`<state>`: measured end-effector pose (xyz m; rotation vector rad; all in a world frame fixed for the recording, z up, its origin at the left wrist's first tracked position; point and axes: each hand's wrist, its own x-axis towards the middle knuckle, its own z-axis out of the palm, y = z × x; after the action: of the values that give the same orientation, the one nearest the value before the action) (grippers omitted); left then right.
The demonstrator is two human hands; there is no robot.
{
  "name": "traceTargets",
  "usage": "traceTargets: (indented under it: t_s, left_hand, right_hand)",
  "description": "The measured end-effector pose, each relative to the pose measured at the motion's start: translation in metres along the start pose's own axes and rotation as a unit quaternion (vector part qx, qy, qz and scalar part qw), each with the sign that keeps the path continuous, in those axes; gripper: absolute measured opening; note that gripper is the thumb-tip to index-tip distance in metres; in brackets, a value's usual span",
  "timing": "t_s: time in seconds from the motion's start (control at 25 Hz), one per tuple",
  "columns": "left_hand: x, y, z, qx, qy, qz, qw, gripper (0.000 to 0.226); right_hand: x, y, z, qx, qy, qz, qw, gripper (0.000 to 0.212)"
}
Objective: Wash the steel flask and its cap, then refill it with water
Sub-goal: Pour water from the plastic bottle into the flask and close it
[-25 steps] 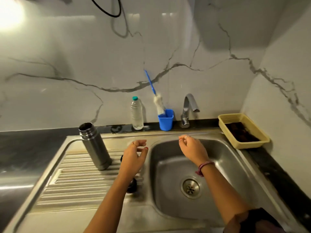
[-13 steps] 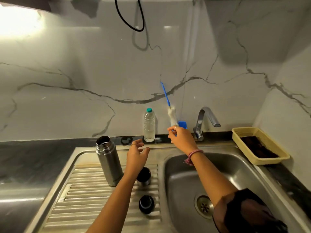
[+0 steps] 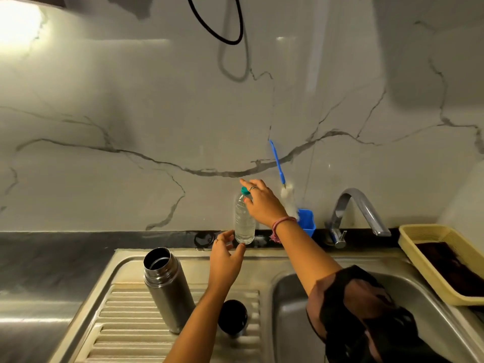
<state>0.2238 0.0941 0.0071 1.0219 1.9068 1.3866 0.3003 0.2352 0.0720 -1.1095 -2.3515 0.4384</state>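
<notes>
Two hands reach toward the clear plastic water bottle [image 3: 244, 221] standing against the marble wall behind the sink. Her right hand [image 3: 263, 203] hovers at its teal cap, fingers [image 3: 245, 182] spread wide, thumb touching the neck; whether it grips I cannot tell. Her left hand [image 3: 225, 258] sits at the bottle's base with fingers loosely apart, holding nothing. On the ribbed drainboard [image 3: 125, 326] stands the steel flask [image 3: 167, 289], upright, mouth uncapped, brushed grey body with threaded neck. Its dark cap [image 3: 232, 317] stands just right of it, partly behind the left forearm. Near the tap [image 3: 358, 210] a blue holder [image 3: 307, 222] keeps a bottle brush [image 3: 284, 184].
</notes>
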Motion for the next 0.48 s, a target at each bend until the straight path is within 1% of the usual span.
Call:
traceTargets:
  t_s: [0.08, 0.12, 0.2, 0.24, 0.32, 0.36, 0.48]
  left_hand:
    - [0.002, -0.007, 0.002, -0.004, -0.002, -0.007, 1.000, 0.047]
    - [0.002, -0.010, 0.002, -0.005, -0.004, -0.012, 1.000, 0.046]
    - [-0.002, -0.015, 0.003, -0.006, -0.008, -0.019, 1.000, 0.045]
    - [-0.005, -0.016, 0.003, -0.006, -0.010, -0.019, 1.000, 0.045]
    - [-0.013, -0.019, 0.004, -0.010, -0.015, -0.019, 1.000, 0.045]
    - [-0.017, -0.019, 0.004, -0.014, -0.017, -0.020, 1.000, 0.045]
    - [-0.034, -0.019, 0.004, -0.025, -0.019, -0.018, 0.999, 0.050]
  right_hand:
    - [0.010, 0.000, 0.005, -0.076, -0.038, 0.000, 0.996, 0.049]
    - [0.012, 0.001, 0.007, -0.095, -0.040, 0.001, 0.995, 0.047]
    - [0.011, 0.004, 0.008, -0.088, -0.009, -0.005, 0.996, 0.040]
    - [0.009, 0.006, 0.009, -0.061, 0.010, -0.008, 0.998, 0.036]
    - [-0.001, 0.008, 0.009, 0.029, 0.037, 0.001, 0.999, 0.031]
    - [-0.008, 0.008, 0.010, 0.068, 0.045, 0.009, 0.997, 0.031]
    - [-0.032, 0.006, 0.002, 0.131, 0.068, 0.030, 0.989, 0.033]
